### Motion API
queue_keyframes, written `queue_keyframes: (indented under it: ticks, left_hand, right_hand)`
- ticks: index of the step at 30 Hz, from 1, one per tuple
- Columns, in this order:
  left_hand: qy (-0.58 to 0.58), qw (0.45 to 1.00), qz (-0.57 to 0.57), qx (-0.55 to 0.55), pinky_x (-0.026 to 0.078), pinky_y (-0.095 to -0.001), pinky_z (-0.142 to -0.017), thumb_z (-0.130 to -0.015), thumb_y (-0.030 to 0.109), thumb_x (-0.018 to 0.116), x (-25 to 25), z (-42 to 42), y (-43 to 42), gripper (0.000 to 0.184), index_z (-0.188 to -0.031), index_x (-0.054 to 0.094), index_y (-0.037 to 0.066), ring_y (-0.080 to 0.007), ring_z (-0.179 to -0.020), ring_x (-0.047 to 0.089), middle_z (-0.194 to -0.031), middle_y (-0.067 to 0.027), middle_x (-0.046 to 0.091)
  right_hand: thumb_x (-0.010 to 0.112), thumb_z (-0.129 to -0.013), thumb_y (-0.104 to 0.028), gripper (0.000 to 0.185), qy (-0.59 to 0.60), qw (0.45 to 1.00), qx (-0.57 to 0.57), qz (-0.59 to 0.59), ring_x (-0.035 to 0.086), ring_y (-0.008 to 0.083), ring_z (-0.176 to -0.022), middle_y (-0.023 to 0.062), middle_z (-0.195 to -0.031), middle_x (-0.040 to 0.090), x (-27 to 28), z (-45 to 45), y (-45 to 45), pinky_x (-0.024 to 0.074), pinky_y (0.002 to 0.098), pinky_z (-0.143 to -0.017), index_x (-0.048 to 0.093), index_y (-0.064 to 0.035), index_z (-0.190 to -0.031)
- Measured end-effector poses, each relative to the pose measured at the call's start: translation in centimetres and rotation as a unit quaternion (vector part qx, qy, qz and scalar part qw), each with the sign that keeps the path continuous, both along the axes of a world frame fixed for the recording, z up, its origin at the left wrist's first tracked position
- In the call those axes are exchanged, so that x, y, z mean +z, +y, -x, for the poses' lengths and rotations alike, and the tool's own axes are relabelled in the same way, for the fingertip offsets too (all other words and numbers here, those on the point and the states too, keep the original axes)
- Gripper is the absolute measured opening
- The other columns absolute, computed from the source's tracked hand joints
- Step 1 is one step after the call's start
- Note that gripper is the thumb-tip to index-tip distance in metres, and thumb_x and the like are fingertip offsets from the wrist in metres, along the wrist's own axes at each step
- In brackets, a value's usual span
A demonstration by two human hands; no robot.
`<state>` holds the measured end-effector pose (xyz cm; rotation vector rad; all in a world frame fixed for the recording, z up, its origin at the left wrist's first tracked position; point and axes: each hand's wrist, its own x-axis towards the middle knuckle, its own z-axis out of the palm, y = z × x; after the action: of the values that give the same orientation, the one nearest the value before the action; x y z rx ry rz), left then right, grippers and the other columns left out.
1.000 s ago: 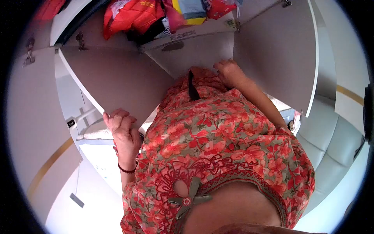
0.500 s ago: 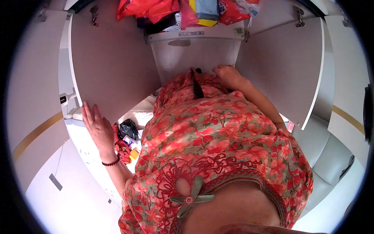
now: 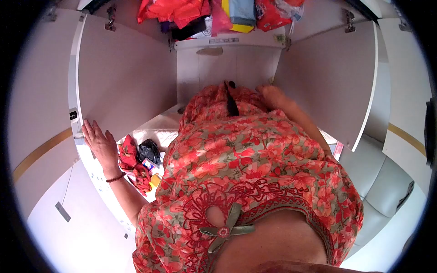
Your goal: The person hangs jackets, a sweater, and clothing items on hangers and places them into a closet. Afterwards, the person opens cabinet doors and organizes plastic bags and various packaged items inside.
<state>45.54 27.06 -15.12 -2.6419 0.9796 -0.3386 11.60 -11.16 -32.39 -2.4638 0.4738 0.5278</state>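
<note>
Plainly, both cupboard leaves stand swung out: the left door point(image 3: 125, 77) on one side of the body and the right door point(image 3: 330, 82) on the other, with neither closed. The left hand point(image 3: 101, 148) is at the free edge of the left door, near its lower corner, fingers spread and thumb apart, wrapped around nothing; its fingertips appear to touch the board, though whether they press or merely rest there is unclear. The right hand point(image 3: 273, 96) is blurred beside the lap of the floral dress point(image 3: 236, 145), near the inner side of the right door; I cannot tell whether its fingers are curled or grip anything. So, judged from how things lie, the opening of the doors looks done, and the contents are exposed: a red package point(image 3: 173, 11), a blue-and-yellow pack point(image 3: 242, 16) and a red printed bag point(image 3: 271, 18) sit inside, untouched by either hand. A black plastic bag point(image 3: 149, 152) and red patterned cloth point(image 3: 129, 152) lie below the left door, also untouched. Any work left cannot be read from this view; neither hand visibly carries an item.
</note>
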Motion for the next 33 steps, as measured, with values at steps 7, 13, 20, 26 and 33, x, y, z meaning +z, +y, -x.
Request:
queue_keyframes:
  ticks: [7, 13, 20, 26, 33]
  left_hand:
    - [0.005, 0.998, 0.065, 0.010, 0.024, -0.0496, -0.109, -0.081, 0.010, 0.058, -1.1, -1.3, 0.1, 0.054, -0.131, 0.041, -0.001, -0.0452, -0.134, 0.017, -0.141, -0.0299, 0.024]
    - [-0.019, 0.997, 0.020, 0.066, 0.024, -0.0509, -0.108, -0.083, 0.014, 0.058, -1.3, -2.0, -0.4, 0.053, -0.132, 0.041, 0.002, -0.0480, -0.133, 0.015, -0.140, -0.0325, 0.023]
    - [-0.036, 0.994, 0.004, 0.106, 0.020, -0.0553, -0.108, -0.082, 0.020, 0.059, -2.4, -2.6, -0.6, 0.057, -0.133, 0.041, 0.003, -0.0548, -0.131, 0.010, -0.138, -0.0378, 0.021]
    - [-0.046, 0.977, -0.058, 0.199, 0.014, -0.0554, -0.109, -0.081, 0.029, 0.061, -3.7, -2.7, -4.7, 0.061, -0.134, 0.041, 0.007, -0.0528, -0.133, 0.011, -0.138, -0.0393, 0.020]
    - [0.029, 0.999, 0.032, -0.012, 0.018, -0.0553, -0.107, -0.079, 0.029, 0.061, -4.1, -2.9, -15.0, 0.059, -0.133, 0.044, 0.012, -0.0440, -0.134, 0.020, -0.138, -0.0278, 0.032]
  right_hand:
    - [0.057, -0.084, -0.038, 0.034, -0.008, 0.998, 0.054, 0.016, 0.062, 0.0373, -0.076, 0.0166, -0.088, 0.065, 3.7, -1.4, -0.2, 0.0505, 0.0461, -0.070, 0.063, -0.0106, -0.103]
    - [0.053, -0.086, -0.024, 0.025, 0.018, 1.000, 0.018, -0.014, 0.060, 0.0395, -0.087, 0.0217, -0.090, 0.062, 2.2, -0.4, -0.4, 0.0482, 0.0473, -0.075, 0.059, -0.0007, -0.093]
    - [0.055, -0.085, -0.026, 0.029, 0.078, 0.997, 0.022, -0.021, 0.060, 0.0390, -0.088, 0.0211, -0.093, 0.062, -3.4, 1.2, -0.3, 0.0480, 0.0469, -0.076, 0.059, -0.0005, -0.097]
    - [0.057, -0.085, -0.031, 0.031, 0.040, 0.999, -0.026, -0.023, 0.060, 0.0385, -0.089, 0.0224, -0.092, 0.062, -2.4, 1.2, -0.3, 0.0479, 0.0463, -0.078, 0.061, -0.0022, -0.096]
    - [0.059, -0.081, -0.024, 0.029, 0.005, 0.998, -0.052, -0.043, 0.061, 0.0390, -0.088, 0.0243, -0.093, 0.062, -4.5, 0.6, -0.4, 0.0490, 0.0453, -0.074, 0.062, -0.0067, -0.104]
